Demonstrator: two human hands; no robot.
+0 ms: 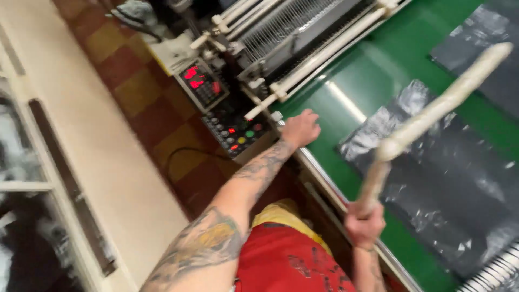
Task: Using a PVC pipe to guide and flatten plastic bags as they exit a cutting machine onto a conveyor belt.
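My left hand (300, 128) rests with curled fingers on the near edge of a green machine bed (373, 75), just right of a control panel (236, 131) with lit buttons. My right hand (364, 225) is shut on the lower end of a long whitish bent stick (432, 116). The stick reaches up and to the right over dark plastic sheets (432, 178) lying on the green bed.
A roller and comb assembly (294, 32) crosses the top of the bed. A red-lit display (201, 81) sits above the control panel. A chequered red and yellow floor (146, 103) lies on the left, beside a pale cabinet (70, 162). Ribbed rollers (494, 273) show at bottom right.
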